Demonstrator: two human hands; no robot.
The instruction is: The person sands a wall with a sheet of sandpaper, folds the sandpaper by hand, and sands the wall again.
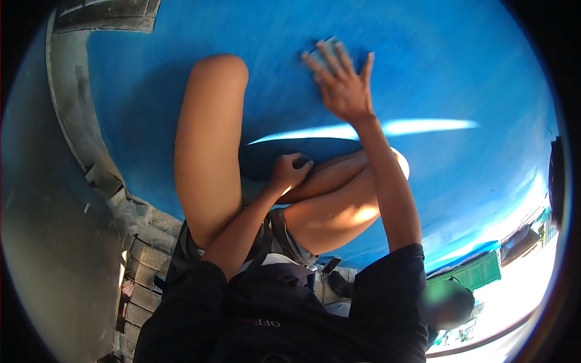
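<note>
My right hand (345, 85) lies with fingers spread on a large, curved blue surface (423, 72). A small greyish flat piece (330, 43) shows between and beyond its fingertips; the palm and fingers cover the remainder. It looks pressed against the surface rather than gripped. My left hand (290, 172) is closed beside my folded right leg (339, 199), its thumb and index finger curled around a dark gap. Whatever it may hold is hidden. My left knee (221, 66) is raised in front of the blue surface.
A grey wall or panel (54, 242) runs down the left, with grey blocks (145, 272) beside it. Another person (448, 302) is at the lower right, near a green panel (478, 270). A strip of sunlight (423, 126) crosses the blue surface.
</note>
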